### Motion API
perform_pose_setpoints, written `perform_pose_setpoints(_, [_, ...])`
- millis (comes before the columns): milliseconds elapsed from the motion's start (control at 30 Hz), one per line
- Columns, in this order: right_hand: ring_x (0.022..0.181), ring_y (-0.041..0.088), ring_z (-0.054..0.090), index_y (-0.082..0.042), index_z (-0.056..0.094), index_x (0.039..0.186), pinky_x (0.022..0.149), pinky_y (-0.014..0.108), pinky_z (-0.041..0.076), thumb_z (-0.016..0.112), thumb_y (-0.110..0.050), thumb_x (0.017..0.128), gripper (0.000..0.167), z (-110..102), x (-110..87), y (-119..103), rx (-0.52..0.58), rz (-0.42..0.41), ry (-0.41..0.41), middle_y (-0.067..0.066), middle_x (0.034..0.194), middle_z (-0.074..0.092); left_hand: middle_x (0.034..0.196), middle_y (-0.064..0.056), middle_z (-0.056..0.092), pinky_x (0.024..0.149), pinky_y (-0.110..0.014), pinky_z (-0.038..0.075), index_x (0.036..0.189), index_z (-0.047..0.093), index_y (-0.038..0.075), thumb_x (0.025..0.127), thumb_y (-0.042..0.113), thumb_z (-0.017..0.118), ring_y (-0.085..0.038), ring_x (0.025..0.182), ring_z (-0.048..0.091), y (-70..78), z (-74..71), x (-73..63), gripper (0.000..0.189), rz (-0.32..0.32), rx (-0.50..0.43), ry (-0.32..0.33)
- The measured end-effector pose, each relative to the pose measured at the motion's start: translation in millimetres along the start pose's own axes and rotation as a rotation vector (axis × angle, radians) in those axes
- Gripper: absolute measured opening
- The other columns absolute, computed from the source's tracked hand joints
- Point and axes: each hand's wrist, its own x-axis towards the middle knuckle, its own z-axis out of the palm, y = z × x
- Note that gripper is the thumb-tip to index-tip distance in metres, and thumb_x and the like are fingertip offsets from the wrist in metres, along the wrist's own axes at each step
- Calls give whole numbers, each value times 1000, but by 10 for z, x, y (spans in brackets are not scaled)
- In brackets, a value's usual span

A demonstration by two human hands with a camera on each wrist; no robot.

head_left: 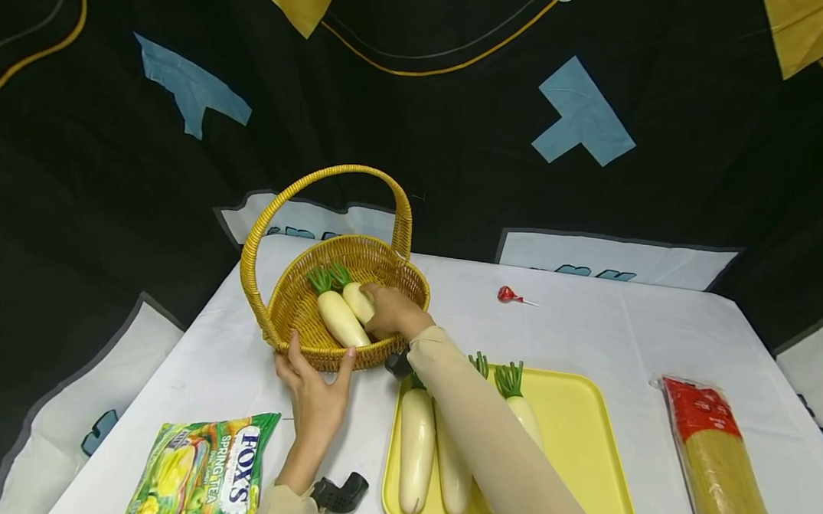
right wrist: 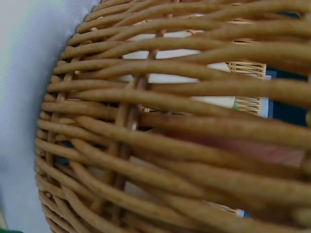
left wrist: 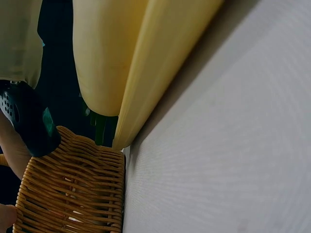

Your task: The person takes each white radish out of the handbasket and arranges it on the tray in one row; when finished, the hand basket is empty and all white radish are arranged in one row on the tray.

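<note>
A wicker basket [head_left: 313, 360] with a tall arched handle stands toward the back left of the table. Inside it lies a white radish [head_left: 340, 319] with green stems. My right hand [head_left: 391, 311] reaches over the basket's near right side and holds a second white radish [head_left: 359, 302] by its lower end, beside the first. In the right wrist view the basket's weave [right wrist: 146, 97] covers most of that hand and the radishes. Spread fingers of my left hand [head_left: 316, 398] rest against the near rim, and a fingertip [left wrist: 7, 216] shows at the wicker in the left wrist view.
Several more white radishes [head_left: 417, 453] lie on a yellow tray [head_left: 582, 448], partly under the right sleeve [head_left: 487, 421]. A green candy bag [head_left: 202, 470] lies front left. A red lollipop [head_left: 508, 294] is at the back, and a red-and-yellow noodle packet [head_left: 716, 462] is at the right.
</note>
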Motion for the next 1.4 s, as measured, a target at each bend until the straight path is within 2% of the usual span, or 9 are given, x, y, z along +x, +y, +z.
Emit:
perform_pose_setpoints(233, [90,16,52,-27,37,137,74,26,44,69,-17,75,71,16,-5,35,-15,33,15,8,129,53,145,-29,-7,96,-60,29,145,5,17,80,52,60,-52,126,23,-1,15,-5,92,-2,5,-1])
perform_pose_setpoints(367, [89,16,52,-29,38,137,75,26,44,69,-17,74,71,19,-6,69,-3,35,46,9,126,55,146,-29,-7,96,-60,29,145,5,18,80,52,60,-52,126,23,2,22,-9,92,-3,0,-6])
perform_pose_setpoints(633, [101,19,55,-21,36,139,85,29,45,68,-15,77,70,-74,-33,79,87,-83,121,12,127,54,145,-28,-8,95,-60,30,145,4,19,80,53,59,-51,125,24,-6,22,-20,92,-9,1,-17])
perform_pose_setpoints(800, [91,19,57,-19,34,139,78,28,46,68,-19,79,69,-284,-131,47,86,-143,170,13,119,58,146,-28,-9,96,-60,29,145,4,18,80,53,59,-51,126,22,-3,22,-9,93,-11,-1,-21])
perform_pose_setpoints(967, [86,20,57,-18,34,139,66,25,47,68,-20,79,68,-554,-375,52,145,-180,193,15,112,58,146,-28,-11,95,-61,29,146,1,21,80,54,58,-52,127,21,2,13,0,93,-23,1,-36])
perform_pose_setpoints(1133, [84,21,57,-20,37,137,61,24,48,67,-21,78,67,-820,-757,132,134,-181,215,15,108,56,146,-28,-12,91,-62,33,146,0,22,80,56,58,-54,125,23,7,4,7,94,-32,10,-36])
perform_pose_setpoints(1233, [84,23,60,-22,36,137,61,26,50,66,-21,78,67,-936,-1045,264,156,-144,228,16,113,55,146,-28,-13,90,-63,34,146,-1,22,79,57,57,-55,125,23,7,2,8,95,-39,11,-39])
perform_pose_setpoints(1400, [84,24,63,-19,36,137,64,29,50,66,-22,79,66,-964,-1564,673,193,-24,274,19,112,56,146,-28,-14,89,-63,34,146,-2,22,80,59,56,-56,123,25,15,-12,-1,95,-49,10,-49])
